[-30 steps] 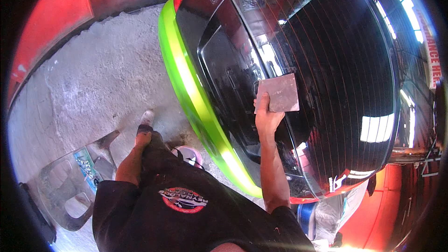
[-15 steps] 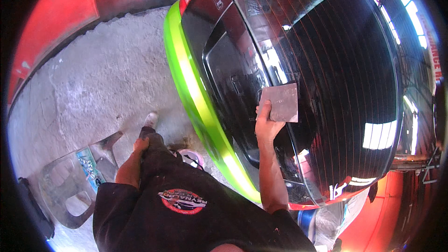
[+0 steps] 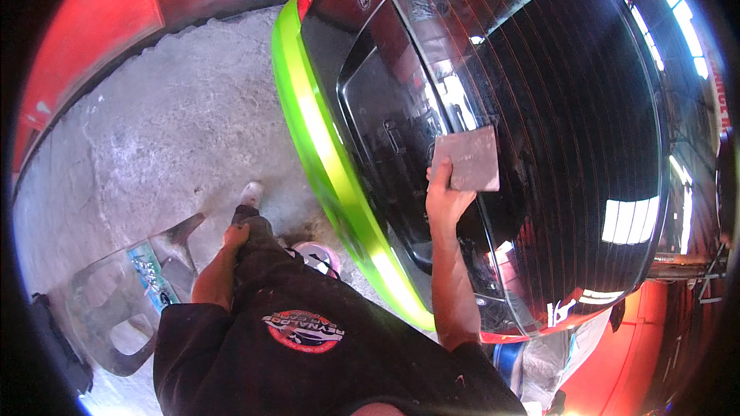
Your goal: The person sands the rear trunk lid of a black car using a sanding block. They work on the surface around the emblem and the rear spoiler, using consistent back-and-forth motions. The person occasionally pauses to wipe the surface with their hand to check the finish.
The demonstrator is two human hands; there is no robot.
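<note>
My right hand (image 3: 449, 203) grips a square grey-brown sheet of sandpaper (image 3: 467, 159), thumb on top and the other fingers hidden beneath. The sheet is over the seam between the glossy black tailgate panel (image 3: 389, 146) and the dark rear window (image 3: 563, 123) of a car; whether it touches the surface I cannot tell. Lower left, my left hand (image 3: 237, 236) rests against my dark trouser leg (image 3: 262, 250). Its fingers are too small and partly hidden to read.
A bright green bumper (image 3: 324, 146) curves along the car's near side. On the grey concrete floor (image 3: 177, 123) lie a flat grey panel with cutouts (image 3: 100, 304) and a blue-green packet (image 3: 151, 276). A pinkish bucket (image 3: 317, 256) stands by my leg. Red walls (image 3: 100, 38) rise behind.
My right hand and the sandpaper have shifted slightly up and to the right along the seam. The left hand stays against my leg.
</note>
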